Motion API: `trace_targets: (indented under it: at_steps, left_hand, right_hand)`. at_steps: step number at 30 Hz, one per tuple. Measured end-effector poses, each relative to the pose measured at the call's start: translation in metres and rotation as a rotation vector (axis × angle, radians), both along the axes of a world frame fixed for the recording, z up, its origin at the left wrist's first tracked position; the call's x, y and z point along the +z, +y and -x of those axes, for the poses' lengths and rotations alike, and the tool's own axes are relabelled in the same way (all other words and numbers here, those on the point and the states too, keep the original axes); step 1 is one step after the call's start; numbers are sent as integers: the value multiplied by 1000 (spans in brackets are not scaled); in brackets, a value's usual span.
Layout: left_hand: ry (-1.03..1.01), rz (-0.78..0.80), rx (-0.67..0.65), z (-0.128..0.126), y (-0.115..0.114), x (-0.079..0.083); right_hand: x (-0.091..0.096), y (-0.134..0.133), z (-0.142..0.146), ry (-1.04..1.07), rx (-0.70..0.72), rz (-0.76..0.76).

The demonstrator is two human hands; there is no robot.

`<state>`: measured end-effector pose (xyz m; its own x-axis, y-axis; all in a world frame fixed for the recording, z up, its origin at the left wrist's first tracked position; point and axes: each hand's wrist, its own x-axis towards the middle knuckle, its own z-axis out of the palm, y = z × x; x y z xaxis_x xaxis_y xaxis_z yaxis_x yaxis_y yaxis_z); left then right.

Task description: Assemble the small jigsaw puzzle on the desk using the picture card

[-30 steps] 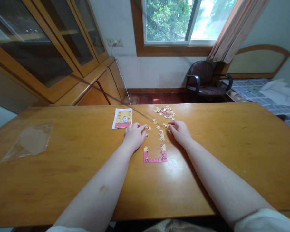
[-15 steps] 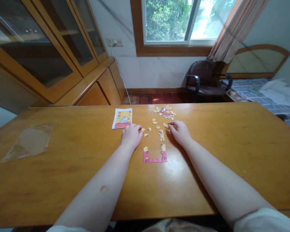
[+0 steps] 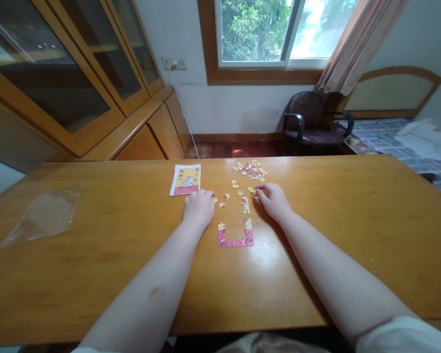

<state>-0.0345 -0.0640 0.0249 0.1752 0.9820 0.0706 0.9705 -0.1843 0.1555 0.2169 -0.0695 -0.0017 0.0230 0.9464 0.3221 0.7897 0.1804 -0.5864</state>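
My left hand is closed at the fingertips on a small yellow puzzle piece, beside the picture card. My right hand rests on the table with its fingers curled together, next to a few loose yellow pieces; whether a piece is between its fingertips is hidden. Between the hands lie more single pieces and a short joined yellow strip. Nearer to me is a joined U-shaped border, pink below with yellow upper ends.
A pile of loose puzzle pieces lies near the far edge of the wooden table. A clear plastic bag is flat at the left. Beyond the table stand a glass-doored cabinet, an armchair and a bed.
My left hand has shifted slightly left, and the yellow piece at its fingertips has moved left and a little toward me. My right hand has stayed in place.
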Motion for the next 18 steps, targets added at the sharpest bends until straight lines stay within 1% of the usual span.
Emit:
trace_targets:
  at_steps: [4, 8, 14, 18]
  left_hand:
    - [47, 23, -15, 0, -4, 1]
    - [39, 54, -15, -1, -3, 2]
    - [-10, 155, 42, 2, 1, 4]
    - [-7, 229, 68, 3, 0, 7]
  right_hand:
    - [-1, 1, 0, -8, 1, -1]
    - [-2, 1, 0, -6, 10, -9]
    - [-2, 1, 0, 0, 16, -22]
    - [-1, 0, 0, -1, 10, -17]
